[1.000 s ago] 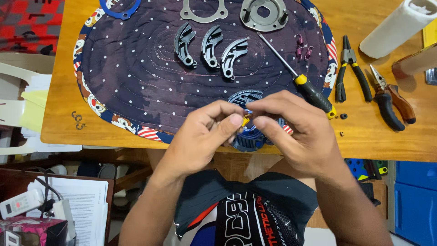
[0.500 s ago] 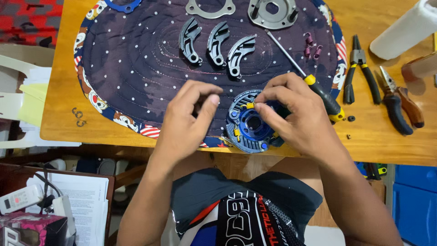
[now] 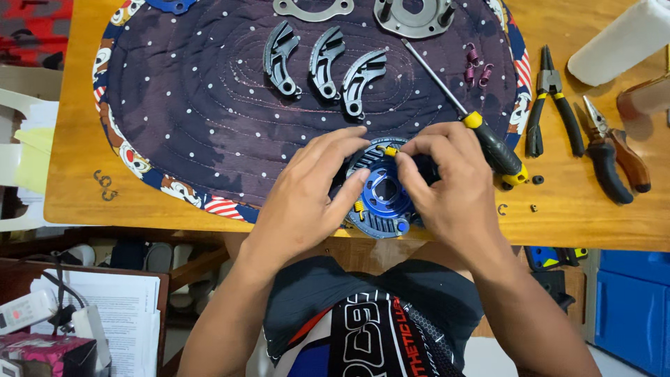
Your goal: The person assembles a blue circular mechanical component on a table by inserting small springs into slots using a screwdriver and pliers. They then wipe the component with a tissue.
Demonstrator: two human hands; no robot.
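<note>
A round blue metal hub (image 3: pixel 384 192) — ringed by a darker toothed disc, with small yellow springs set around its centre opening — sits at the near edge of the wooden table (image 3: pixel 77 139), half on the dark dotted oval mat (image 3: pixel 195 119) and partly hidden under both hands. The left hand (image 3: pixel 307 199) lies over its left side, fingers spread and loosely curled, fingertips touching the rim; it grips nothing firmly. The right hand (image 3: pixel 453 185) covers the right side, thumb and forefinger pinched close at a yellow spring (image 3: pixel 387 149) on the hub's far edge. Just beside the right hand a yellow-and-black screwdriver (image 3: pixel 481 136) lies slantwise, its shaft pointing toward the mat's far edge. Three curved grey metal shoes (image 3: pixel 322 66) lie in a row mid-mat, with a flat plate (image 3: pixel 314 10) and a round grey flange (image 3: pixel 412 15) at the far edge. Small pink springs (image 3: pixel 477 66) rest near the mat's right rim. Two pairs of pliers (image 3: pixel 555 101) — one black-handled, one brown — lie toward the table's right edge.
</note>
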